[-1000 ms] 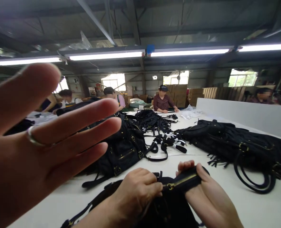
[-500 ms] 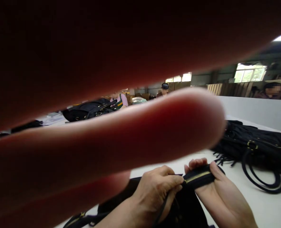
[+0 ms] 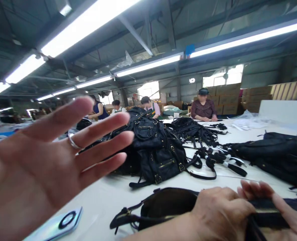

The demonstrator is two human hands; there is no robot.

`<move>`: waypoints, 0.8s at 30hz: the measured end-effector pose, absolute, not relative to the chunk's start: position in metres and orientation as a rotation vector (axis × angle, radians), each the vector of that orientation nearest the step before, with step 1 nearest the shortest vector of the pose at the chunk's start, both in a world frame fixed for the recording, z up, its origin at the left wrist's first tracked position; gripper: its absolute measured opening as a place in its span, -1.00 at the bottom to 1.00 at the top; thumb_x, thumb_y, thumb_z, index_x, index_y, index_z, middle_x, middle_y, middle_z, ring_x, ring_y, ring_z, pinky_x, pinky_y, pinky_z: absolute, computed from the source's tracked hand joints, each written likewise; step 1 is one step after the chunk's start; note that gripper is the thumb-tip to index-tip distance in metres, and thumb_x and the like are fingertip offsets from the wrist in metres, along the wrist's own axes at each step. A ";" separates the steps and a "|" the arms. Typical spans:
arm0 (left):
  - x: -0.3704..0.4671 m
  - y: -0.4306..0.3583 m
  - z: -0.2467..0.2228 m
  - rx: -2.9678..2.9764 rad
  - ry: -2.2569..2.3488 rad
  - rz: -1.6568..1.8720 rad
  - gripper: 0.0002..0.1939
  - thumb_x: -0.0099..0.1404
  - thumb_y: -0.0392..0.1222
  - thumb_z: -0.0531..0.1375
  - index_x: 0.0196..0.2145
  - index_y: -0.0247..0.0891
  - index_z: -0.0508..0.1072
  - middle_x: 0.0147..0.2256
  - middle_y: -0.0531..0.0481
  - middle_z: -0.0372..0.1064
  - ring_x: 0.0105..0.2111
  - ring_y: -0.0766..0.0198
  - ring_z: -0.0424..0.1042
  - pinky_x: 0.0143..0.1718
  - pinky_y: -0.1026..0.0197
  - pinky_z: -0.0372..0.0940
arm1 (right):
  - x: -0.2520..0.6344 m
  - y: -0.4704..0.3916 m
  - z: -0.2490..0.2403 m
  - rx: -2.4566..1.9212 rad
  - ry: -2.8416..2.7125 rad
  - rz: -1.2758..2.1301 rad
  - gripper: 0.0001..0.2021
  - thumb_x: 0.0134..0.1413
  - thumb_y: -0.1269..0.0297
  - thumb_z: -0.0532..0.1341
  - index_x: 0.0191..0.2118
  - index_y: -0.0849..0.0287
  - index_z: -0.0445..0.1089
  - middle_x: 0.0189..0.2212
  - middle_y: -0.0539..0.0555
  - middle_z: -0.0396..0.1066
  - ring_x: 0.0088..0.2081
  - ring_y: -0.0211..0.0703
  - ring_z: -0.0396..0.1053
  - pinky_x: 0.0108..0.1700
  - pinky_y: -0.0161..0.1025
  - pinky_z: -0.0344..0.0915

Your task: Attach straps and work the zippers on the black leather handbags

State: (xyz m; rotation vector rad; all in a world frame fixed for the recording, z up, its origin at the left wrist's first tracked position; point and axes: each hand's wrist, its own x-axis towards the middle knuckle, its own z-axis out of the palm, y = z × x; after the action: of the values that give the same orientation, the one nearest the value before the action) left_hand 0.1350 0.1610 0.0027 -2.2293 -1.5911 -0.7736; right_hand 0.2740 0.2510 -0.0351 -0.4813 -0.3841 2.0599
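Observation:
My left hand [image 3: 220, 209] is closed on dark material of a black bag at the lower right. Beside it, my right hand [image 3: 286, 209] has its fingers curled around a black piece with a gold zipper [image 3: 266, 211]. The two hands are close together, and parts of them are blurred. An open black bag [image 3: 168, 202] lies on the white table, partly behind my left forearm.
Another person's hand [image 3: 45, 160], wearing a ring, reaches in at left, close to the camera. Below it lies a phone [image 3: 60, 224]. Black bags [image 3: 158, 157] and straps [image 3: 193, 130] are piled ahead on the white table [image 3: 100, 197]. A person [image 3: 203, 108] sits across.
The other person's hand has drawn back leftward from across the lens. The view has turned left and up, so my hands appear farther right; both still hold the black material.

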 end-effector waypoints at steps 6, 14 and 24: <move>0.125 0.153 0.018 -2.349 -1.452 -0.553 -0.88 0.36 -0.13 0.08 -0.27 -0.19 0.35 -0.38 0.08 0.38 -0.46 0.31 0.37 -0.55 0.25 0.18 | 0.256 0.211 0.040 -0.790 -0.071 1.995 -0.64 0.38 0.25 -0.08 -0.04 0.00 0.46 -0.11 0.11 0.47 -0.28 -0.13 0.52 -0.45 -0.23 0.55; 0.102 0.131 0.045 -2.374 -1.089 -0.502 -0.70 0.44 -0.33 -0.12 -0.20 -0.30 0.40 -0.41 -0.02 0.42 -0.42 0.32 0.43 -0.38 0.28 0.36 | 0.264 0.212 0.050 -0.603 0.039 2.067 -0.69 0.43 0.36 -0.10 -0.08 0.18 0.39 -0.21 0.06 0.46 -0.20 -0.20 0.49 -0.24 -0.20 0.53; 0.090 0.102 0.046 -2.363 -1.044 -0.701 -0.75 0.42 -0.35 -0.04 -0.14 -0.41 0.42 -0.44 -0.03 0.43 -0.49 0.29 0.43 -0.48 0.27 0.37 | 0.255 0.201 0.052 -0.580 0.067 2.149 -0.74 0.42 0.38 -0.05 -0.09 0.22 0.38 -0.22 0.07 0.45 -0.23 -0.22 0.49 -0.19 -0.21 0.51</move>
State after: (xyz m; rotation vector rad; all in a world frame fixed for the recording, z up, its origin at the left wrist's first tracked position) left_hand 0.0898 0.1023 0.0455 -2.3635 -1.0438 -0.7011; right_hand 0.2551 0.2011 0.0521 -0.5804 0.0667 2.1488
